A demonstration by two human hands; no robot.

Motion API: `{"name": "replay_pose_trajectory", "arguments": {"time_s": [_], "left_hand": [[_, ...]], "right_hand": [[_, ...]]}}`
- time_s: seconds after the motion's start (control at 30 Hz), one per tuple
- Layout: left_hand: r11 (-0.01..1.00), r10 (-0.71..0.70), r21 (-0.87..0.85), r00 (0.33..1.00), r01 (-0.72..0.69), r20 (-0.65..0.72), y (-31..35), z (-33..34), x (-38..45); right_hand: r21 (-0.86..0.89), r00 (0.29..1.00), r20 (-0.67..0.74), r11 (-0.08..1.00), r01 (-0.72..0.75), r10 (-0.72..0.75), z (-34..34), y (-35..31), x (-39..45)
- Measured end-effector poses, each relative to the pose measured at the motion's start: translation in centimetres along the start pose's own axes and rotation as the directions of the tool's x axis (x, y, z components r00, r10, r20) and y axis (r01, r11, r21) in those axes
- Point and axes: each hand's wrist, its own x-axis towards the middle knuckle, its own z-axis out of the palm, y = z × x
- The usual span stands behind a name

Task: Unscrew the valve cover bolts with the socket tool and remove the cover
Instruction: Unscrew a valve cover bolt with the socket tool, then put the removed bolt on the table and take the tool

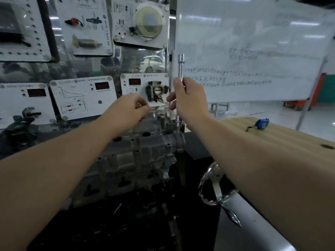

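Head view, one frame. Right hand [188,98]: fingers curled round a long chrome socket tool [181,67], held upright, lower tip at the far right corner of the valve cover [137,149]. Left hand [126,109]: fingers bent at the cover's far edge, pinching something small and blurred; cannot tell what. Cover: grey metal, seated on the engine, centre frame. Blue tape measure [261,123] on the wooden bench [282,140]. Whiteboard [253,51] behind.
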Motion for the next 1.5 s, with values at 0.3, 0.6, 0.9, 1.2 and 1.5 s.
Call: {"name": "replay_pose_trajectory", "arguments": {"time_s": [0.3,0.6,0.9,1.2,1.5], "left_hand": [[0.89,0.239,-0.444,0.935,-0.103,0.262,14.0,13.3,-1.5],[0.858,0.509,-0.365,0.698,-0.361,0.504,28.2,28.7,-9.5],[0.745,0.664,-0.459,0.475,-0.484,0.577,33.6,37.9,-16.3],[0.687,0.722,-0.576,0.327,-0.443,0.61,37.5,39.6,-18.3],[0.792,0.608,-0.562,0.393,-0.24,0.69,34.7,38.3,-16.0]], "right_hand": [[-0.332,0.998,-0.024,0.941,-0.063,0.058,-16.8,2.1,-5.2],[-0.472,0.934,-0.24,0.809,-0.351,0.265,-33.5,7.8,-13.5],[-0.492,0.894,-0.335,0.754,-0.436,0.299,-42.1,9.9,-17.5],[-0.483,0.879,-0.393,0.753,-0.447,0.27,-46.2,10.9,-18.9],[-0.475,0.879,-0.395,0.76,-0.443,0.265,-45.0,11.1,-17.8]]}}
